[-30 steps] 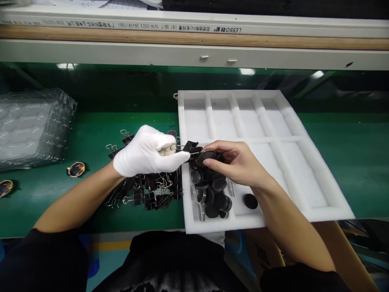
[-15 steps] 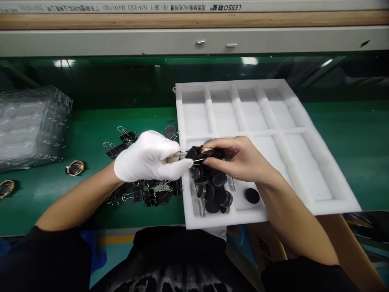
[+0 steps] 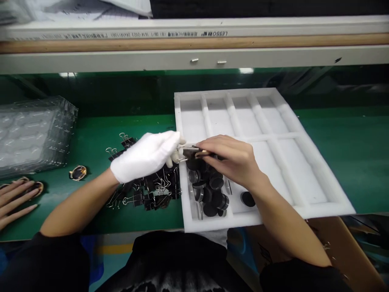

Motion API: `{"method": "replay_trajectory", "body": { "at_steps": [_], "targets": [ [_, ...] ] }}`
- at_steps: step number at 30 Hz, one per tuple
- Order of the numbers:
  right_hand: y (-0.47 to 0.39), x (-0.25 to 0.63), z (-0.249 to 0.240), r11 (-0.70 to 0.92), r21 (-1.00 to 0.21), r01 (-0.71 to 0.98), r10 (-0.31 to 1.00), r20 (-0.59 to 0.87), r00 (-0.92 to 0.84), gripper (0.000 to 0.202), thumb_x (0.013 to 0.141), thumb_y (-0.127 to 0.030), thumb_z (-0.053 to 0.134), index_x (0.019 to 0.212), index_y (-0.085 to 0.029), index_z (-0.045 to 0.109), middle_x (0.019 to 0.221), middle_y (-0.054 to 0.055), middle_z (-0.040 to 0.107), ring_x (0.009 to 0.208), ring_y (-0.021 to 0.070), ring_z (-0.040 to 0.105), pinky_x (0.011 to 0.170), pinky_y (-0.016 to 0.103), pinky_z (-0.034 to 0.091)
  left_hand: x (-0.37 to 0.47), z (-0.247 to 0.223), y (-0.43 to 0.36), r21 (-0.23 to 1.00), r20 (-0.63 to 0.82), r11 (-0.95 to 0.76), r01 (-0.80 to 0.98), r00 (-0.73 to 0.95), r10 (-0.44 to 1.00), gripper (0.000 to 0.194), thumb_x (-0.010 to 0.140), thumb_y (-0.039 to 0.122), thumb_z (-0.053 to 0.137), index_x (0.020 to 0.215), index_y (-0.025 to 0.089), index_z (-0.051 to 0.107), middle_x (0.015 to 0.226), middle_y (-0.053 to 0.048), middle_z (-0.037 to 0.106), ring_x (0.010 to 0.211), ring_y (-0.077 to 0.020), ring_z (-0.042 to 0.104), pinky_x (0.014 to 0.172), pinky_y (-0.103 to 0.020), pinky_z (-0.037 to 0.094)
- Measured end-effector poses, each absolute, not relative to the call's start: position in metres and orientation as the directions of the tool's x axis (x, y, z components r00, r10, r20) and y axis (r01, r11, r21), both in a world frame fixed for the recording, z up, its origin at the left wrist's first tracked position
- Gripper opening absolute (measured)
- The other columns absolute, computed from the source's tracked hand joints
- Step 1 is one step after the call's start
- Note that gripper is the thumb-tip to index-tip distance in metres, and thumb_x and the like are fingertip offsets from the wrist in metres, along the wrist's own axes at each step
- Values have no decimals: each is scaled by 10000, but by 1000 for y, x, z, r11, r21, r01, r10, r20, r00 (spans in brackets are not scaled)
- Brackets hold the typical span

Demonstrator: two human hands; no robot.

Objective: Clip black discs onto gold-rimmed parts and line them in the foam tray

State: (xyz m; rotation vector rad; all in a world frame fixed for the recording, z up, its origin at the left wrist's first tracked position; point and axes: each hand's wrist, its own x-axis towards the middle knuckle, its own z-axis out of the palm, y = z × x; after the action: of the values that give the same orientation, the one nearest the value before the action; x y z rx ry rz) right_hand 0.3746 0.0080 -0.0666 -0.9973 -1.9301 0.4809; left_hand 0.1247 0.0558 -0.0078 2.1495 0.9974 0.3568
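My left hand (image 3: 146, 156), in a white glove, has its fingers closed at the wire handles of a black binder clip (image 3: 190, 153) over the tray's left edge. My bare right hand (image 3: 232, 156) pinches a gold-rimmed round piece (image 3: 202, 153) at the clip's jaws; its fingers hide most of this piece. Below the hands, several black round discs (image 3: 209, 194) with clear edges lie in a compartment of the white tray (image 3: 206, 227). A single black disc (image 3: 248, 198) lies in the neighbouring compartment. Beneath and beside my left hand is a heap of binder clips (image 3: 148, 194).
Stacked clear plastic trays (image 3: 33, 134) stand at the left. A gold-rimmed oval piece (image 3: 78, 173) lies on the green table (image 3: 100, 125). Another person's hand (image 3: 16, 200) rests over similar pieces at the far left. A cardboard box (image 3: 343, 251) stands below the table's right edge.
The binder clip has turned between my hands, and my left fingers have shifted at its handles. Another person's hand has come in at the left. The camera view has tilted up slightly.
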Motion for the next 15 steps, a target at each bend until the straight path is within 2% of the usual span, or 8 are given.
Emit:
{"method": "replay_trajectory", "body": {
  "at_steps": [2,5,6,8,9,11,13,15],
  "targets": [
    [9,375,-71,631,-573,523,765,568,-302,127,962,-310,716,1033,-349,813,1122,29,809,1113,304,733,942,517,565,131,-5,52,819,-151,-285,498,667,730,527,1083,523,299,1022,180,695,731,-32,752,573,-137,668,546,-258,470],
    [7,377,-71,595,-517,615,772,579,-261,202,954,-348,727,1137,-413,783,1248,19,771,1244,349,674,1050,599,491,142,-1,47,804,-161,-313,505,692,704,449,1055,515,446,854,191,683,610,7,696,565,-135,640,587,-262,478],
    [7,378,-70,568,-515,642,778,591,-213,289,940,-369,745,1224,-421,750,1329,29,733,1314,368,626,1099,624,450,145,2,47,781,-129,-354,515,687,715,419,1048,500,474,865,193,692,637,13,704,603,-135,650,626,-262,487],
    [6,380,-64,512,-567,645,795,597,-108,622,860,-447,827,1442,-404,610,1530,68,583,1450,411,488,1168,655,380,149,7,47,720,-47,-431,544,657,752,380,1047,481,479,1003,196,728,774,9,749,689,-136,672,693,-265,499],
    [6,382,-61,489,-630,603,822,565,-75,828,802,-491,872,1537,-388,505,1600,91,499,1478,423,445,1176,653,382,149,9,48,682,-12,-464,565,643,766,375,1045,475,483,1081,199,734,859,1,767,728,-139,680,717,-267,502],
    [9,386,-57,411,-813,412,906,415,-84,1063,749,-566,891,1630,-361,332,1620,139,449,1413,403,520,1126,613,471,150,13,52,612,24,-515,600,636,771,385,1035,476,496,1163,200,732,992,-16,781,808,-152,696,764,-274,510],
    [14,389,-56,255,-954,157,960,231,-158,1025,792,-605,841,1625,-334,309,1538,160,534,1241,334,658,1033,546,567,151,14,58,554,39,-560,615,654,756,396,1028,486,504,1183,201,731,1052,-24,783,865,-166,706,799,-278,515],
    [20,392,-58,123,-992,-4,983,122,-140,905,832,-612,801,1571,-300,384,1484,166,580,1173,294,690,994,505,597,153,13,70,499,64,-609,616,675,735,401,1028,491,503,1223,215,719,1125,-30,780,921,-178,714,843,-284,517]
  ]
}}
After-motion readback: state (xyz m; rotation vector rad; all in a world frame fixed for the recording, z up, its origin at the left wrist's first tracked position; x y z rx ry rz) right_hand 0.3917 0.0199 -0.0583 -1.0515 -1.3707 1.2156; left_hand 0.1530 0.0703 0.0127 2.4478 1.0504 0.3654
